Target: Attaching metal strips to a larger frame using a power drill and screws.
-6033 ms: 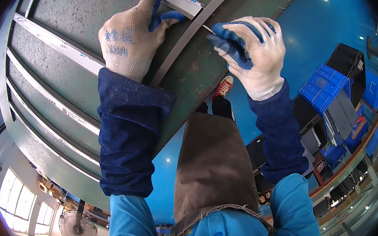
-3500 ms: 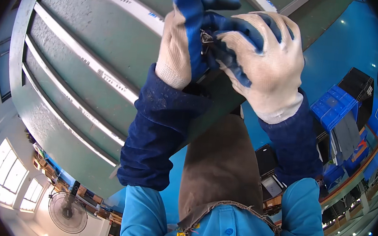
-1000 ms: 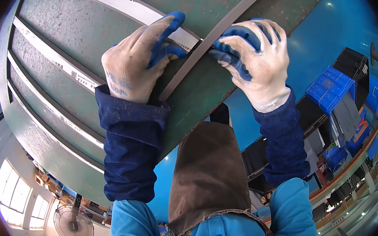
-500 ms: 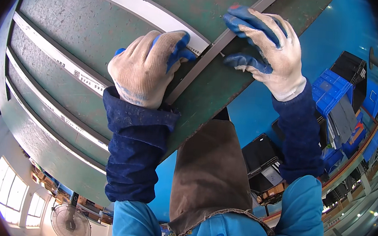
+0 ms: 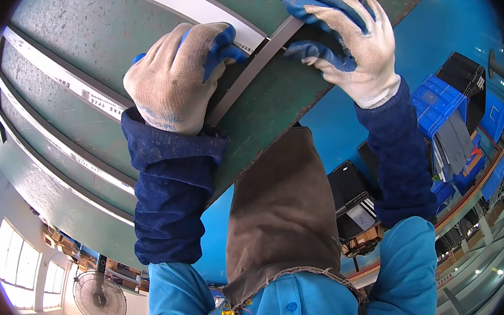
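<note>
My left hand [image 5: 178, 79], in a white knit glove with blue-coated fingertips, is closed round a long metal bar [image 5: 199, 7] with a white labelled face. Its thumb lies near the joint where this bar meets a grey crossbar [image 5: 252, 73]. On the other side of the crossbar is my right hand [image 5: 354, 49], gloved the same way. Its fingers curve toward the crossbar, with thumb and fingertips well apart and nothing visible between them. The thumb tip hovers beside a small screw-like tip at the joint, mostly hidden.
More parallel bars [image 5: 67, 75] of the frame lie across the worn green tabletop [image 5: 255, 125], whose edge slants in front of me. Blue crates [image 5: 439, 105] and black bins [image 5: 348, 187] stand to the right. A fan [image 5: 99, 297] is at lower left.
The view has shifted, so the frame and both hands appear further left and higher. My left hand keeps its hold on the bar; my right hand stays spread beside the crossbar.
</note>
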`<state>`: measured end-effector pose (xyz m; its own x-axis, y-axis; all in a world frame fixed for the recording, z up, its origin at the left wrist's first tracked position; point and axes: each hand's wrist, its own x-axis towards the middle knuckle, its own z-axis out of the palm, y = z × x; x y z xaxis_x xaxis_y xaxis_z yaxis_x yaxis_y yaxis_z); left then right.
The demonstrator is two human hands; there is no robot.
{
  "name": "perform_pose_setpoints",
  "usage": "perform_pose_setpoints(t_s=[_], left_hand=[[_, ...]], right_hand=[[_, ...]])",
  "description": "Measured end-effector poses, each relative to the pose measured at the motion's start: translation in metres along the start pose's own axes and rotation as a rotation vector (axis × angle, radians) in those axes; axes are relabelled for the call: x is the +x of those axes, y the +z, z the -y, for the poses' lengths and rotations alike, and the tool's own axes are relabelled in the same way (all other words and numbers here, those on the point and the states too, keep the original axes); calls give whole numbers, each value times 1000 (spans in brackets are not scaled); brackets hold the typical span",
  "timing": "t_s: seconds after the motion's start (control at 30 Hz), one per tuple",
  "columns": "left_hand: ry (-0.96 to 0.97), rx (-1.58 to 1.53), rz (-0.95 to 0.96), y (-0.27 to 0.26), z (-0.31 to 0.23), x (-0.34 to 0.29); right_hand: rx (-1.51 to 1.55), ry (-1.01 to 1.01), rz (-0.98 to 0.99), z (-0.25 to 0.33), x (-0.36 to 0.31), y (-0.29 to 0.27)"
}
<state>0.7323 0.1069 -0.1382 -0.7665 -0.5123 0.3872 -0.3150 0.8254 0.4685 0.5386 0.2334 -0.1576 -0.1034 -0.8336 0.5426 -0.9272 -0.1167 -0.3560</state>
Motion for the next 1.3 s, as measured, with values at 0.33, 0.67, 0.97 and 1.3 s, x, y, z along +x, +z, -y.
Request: perform_pose_setpoints(t_s=[0.33, 0.67, 0.97, 1.3], left_hand=[[-22, 2, 29, -5, -1, -2], [-34, 26, 25, -4, -2, 0], [-73, 47, 54, -4, -4, -1], [-48, -19, -8, 2, 2, -2]], right_hand=[[19, -34, -141, 2, -2, 9], [24, 85, 54, 1, -1, 5], [111, 143, 210, -3, -2, -3], [101, 148, 191, 1, -7, -1]])
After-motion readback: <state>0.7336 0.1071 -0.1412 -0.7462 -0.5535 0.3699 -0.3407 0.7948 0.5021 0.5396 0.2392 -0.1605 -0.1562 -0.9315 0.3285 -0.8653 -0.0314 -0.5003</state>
